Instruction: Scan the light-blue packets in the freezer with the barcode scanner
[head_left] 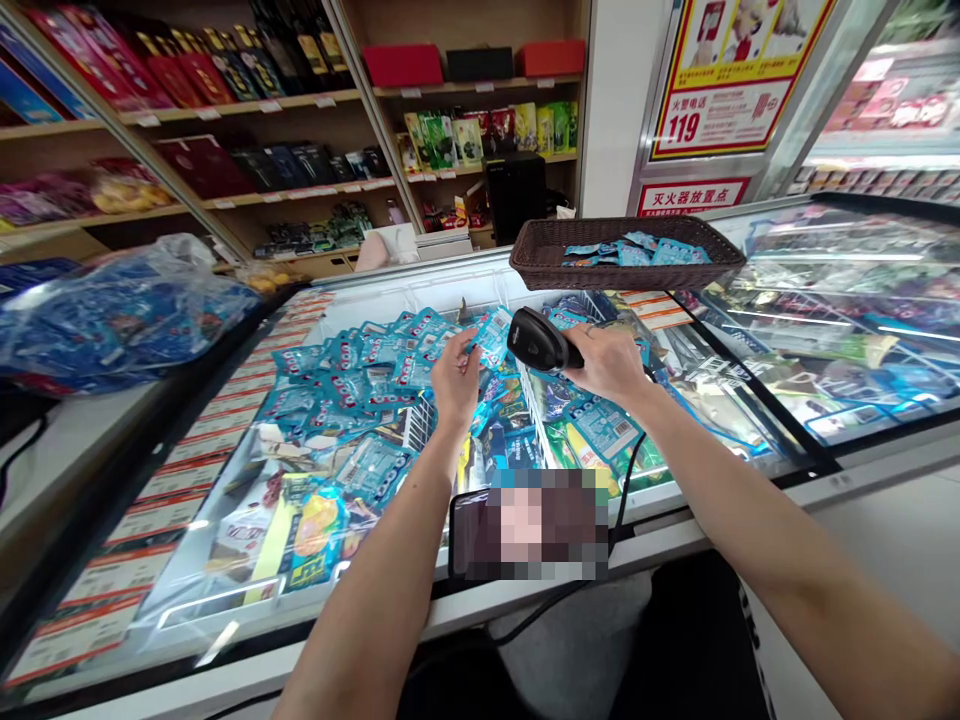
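Observation:
My left hand pinches the edge of a small blue packet, its printed label side facing up. In my right hand is a black barcode scanner, its head close to that packet. A black cable runs down from my right hand. Many more blue packets lie in an overlapping heap to the left of my left hand, on the glass top of a chest freezer. A few blue packets also lie below my right hand.
A brown wicker basket holding blue packets stands at the freezer's back edge. A phone, partly blurred, lies at the front edge. Clear plastic bags of blue goods sit at left. Stocked shelves line the wall behind.

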